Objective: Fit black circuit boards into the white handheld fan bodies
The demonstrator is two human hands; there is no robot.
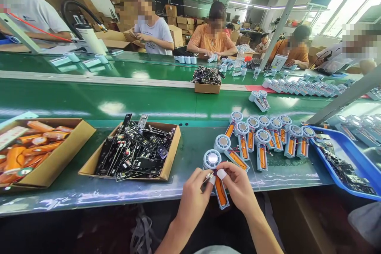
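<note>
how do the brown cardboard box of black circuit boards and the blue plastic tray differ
The brown cardboard box has black circuit boards heaped above its rim; the blue plastic tray has them lying low, with bare floor showing. The box is left of the hands, the tray right. Both hold mostly dark boards.

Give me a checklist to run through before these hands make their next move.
1. Left hand and right hand at the pale blue unit: ok.
2. Orange insert inside its handle: ok.
3. Small part in left hand attached: cannot tell; it is partly hidden.
4. Unit wholly over table: not ok; the handle seems to jut past the edge.
5. Circuit boards within reach: seemingly ok, heaped in a cardboard box.
</note>
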